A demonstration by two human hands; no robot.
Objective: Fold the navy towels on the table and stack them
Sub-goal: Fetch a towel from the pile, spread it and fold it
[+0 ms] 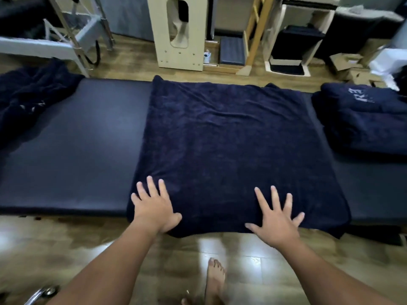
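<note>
Head view | spread towel [231,139] lying flat on table [72,139] | left hand [154,208], right hand [277,221] pressing near edge, fingers splayed | advice: smooth wrinkles outward, align corners before folding

We view from one head-worn camera, facing forward and steeply down, close above the table [72,137].

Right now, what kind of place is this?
Probably a massage or therapy room: a padded table with navy towels on it, a second bed frame behind, and wooden equipment on the floor.
</note>
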